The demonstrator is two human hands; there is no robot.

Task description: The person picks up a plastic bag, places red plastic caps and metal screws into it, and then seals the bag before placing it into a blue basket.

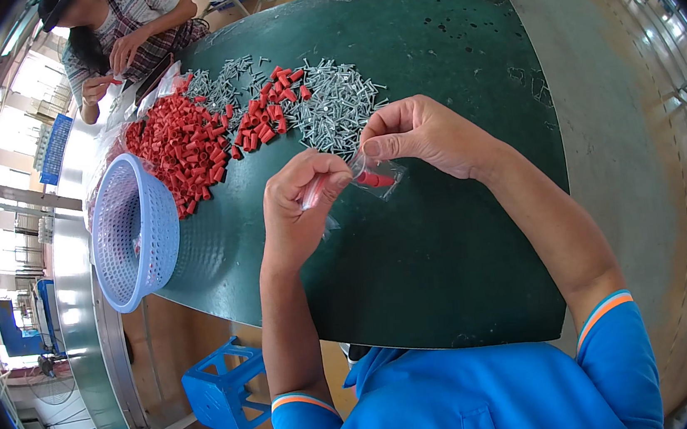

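A small clear plastic bag point(392, 191) hangs between my two hands, with red plug-like pieces point(375, 179) inside. My right hand point(429, 134) pinches the bag's top edge between thumb and forefinger. My left hand point(299, 204) is closed at the bag's other side, its thumb against the curled fingers. More clear film with a reddish strip shows in the left fist; what it is exactly I cannot make out. Just beyond my hands lies a heap of silver screws point(336, 102). A smaller group of red plugs point(263, 122) touches its left side.
A large pile of red plugs point(181, 143) spreads over the green table point(449, 262) at the left. A light-blue perforated basket point(163, 233) stands by the table's left edge, a blue stool point(224, 390) below. Across the table, a co-worker's hands point(126, 53) handle something small.
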